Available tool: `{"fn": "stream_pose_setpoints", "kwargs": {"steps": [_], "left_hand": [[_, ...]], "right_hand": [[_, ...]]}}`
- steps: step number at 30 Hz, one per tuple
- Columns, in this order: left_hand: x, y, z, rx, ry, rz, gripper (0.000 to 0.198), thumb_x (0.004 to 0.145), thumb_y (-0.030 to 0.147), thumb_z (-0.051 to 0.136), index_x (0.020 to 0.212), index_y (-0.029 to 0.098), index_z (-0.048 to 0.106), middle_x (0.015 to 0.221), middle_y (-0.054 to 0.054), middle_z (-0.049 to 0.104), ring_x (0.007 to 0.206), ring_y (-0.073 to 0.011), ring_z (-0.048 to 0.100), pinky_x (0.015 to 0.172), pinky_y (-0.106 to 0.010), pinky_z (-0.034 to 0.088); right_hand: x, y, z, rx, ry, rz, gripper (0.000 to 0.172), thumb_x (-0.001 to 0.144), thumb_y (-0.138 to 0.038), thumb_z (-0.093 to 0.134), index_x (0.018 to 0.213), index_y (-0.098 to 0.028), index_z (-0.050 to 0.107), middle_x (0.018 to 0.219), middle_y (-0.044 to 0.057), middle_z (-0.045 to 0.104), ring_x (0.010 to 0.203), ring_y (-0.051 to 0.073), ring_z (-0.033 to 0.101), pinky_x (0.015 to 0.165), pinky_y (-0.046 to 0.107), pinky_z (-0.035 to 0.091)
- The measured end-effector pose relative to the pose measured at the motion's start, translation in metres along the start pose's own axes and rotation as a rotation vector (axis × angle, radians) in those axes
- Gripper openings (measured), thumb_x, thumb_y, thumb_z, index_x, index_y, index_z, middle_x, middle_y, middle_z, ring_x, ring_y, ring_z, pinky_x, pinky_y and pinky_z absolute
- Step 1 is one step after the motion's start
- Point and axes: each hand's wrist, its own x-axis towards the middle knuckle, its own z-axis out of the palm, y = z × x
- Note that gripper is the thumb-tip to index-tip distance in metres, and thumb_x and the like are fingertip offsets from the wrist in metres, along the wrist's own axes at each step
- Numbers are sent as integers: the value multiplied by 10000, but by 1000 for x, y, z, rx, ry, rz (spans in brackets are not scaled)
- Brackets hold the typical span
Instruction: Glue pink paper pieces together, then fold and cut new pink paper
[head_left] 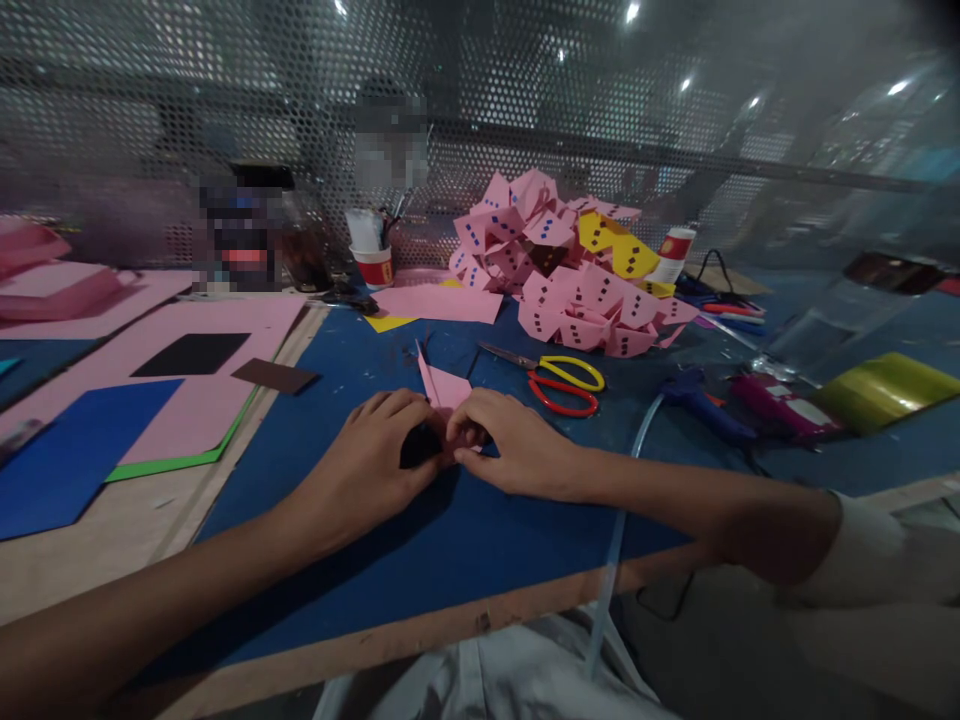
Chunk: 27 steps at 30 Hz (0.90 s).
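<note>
Between my two hands is a small folded piece of pink paper (450, 388), with a pointed flap standing up at its far left. My left hand (386, 445) is closed on its left side, thumb and fingers curled toward each other. On its right side my right hand (510, 440) pinches the near edge, fingers bent in. The part between the fingertips is hidden. Scissors (566, 385) with one yellow and one red handle lie just beyond my right hand. A dark blue glue gun (705, 405) with a clear glue stick (637, 430) rests to the right.
A pile of folded pink paper pieces (600, 310) with dotted marks stands at the back. Pink sheets (195, 400), a blue sheet (97, 450) and a black piece (191, 354) lie left. A paper cup (373, 265) stands behind; a clear jar (840, 310) is at right.
</note>
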Motion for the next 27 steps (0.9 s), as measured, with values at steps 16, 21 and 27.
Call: {"fn": "stream_pose_setpoints", "kwargs": {"steps": [16,21,27], "left_hand": [[-2,3,-1,50,16,29,97,911,310,641,975,248,603,1082,-46,671,1069,-280,573,951,-446,431],[-2,4,-1,33,10,12,101,901,307,648,974,246,612,1083,-40,672,1069,-280,578,954,-443,430],[-2,2,-1,23,5,0,108,891,300,650,986,253,625,1133,-47,685,1111,-293,584,986,-459,425]], "right_hand": [[1,-1,-1,-14,-15,3,271,811,-92,635,1053,-212,608,1033,37,645,999,212,585,911,358,430],[1,-1,-2,0,-21,19,317,787,-77,611,1076,-208,607,1060,39,644,1014,215,581,918,370,431],[2,-3,-4,31,-39,48,365,747,-61,591,1079,-213,596,1047,39,634,1015,220,580,930,383,442]]}}
